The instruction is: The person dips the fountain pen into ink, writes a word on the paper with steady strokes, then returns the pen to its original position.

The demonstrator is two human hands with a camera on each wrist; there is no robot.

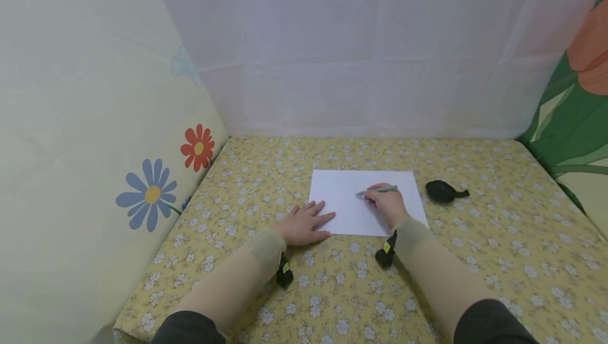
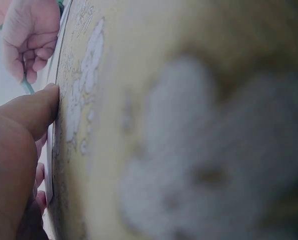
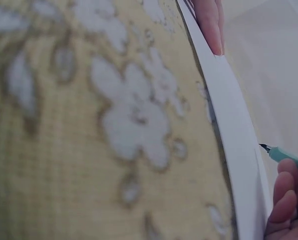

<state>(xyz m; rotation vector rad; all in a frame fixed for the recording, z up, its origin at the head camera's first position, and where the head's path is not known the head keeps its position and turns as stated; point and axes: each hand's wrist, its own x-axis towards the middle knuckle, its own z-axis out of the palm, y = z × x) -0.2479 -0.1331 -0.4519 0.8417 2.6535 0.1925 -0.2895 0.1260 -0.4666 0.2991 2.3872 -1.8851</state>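
A blank-looking white sheet of paper (image 1: 342,185) lies on the flowered cloth. My left hand (image 1: 302,225) rests flat at its lower left corner, fingers spread, some of them on the paper. Over the right half of the sheet, my right hand (image 1: 389,206) pinches a green fountain pen (image 1: 387,188) between thumb and fingers. The pen's dark nib points left in the head view and shows close to the sheet in the right wrist view; whether it touches I cannot tell. The left wrist view shows my left thumb (image 2: 39,105) close up.
A black rounded object with a short strap (image 1: 440,191) lies right of the paper. The yellow flowered cloth (image 1: 256,175) covers the table. A white sheet (image 1: 380,69) hangs behind, and printed flower panels (image 1: 90,122) stand at both sides.
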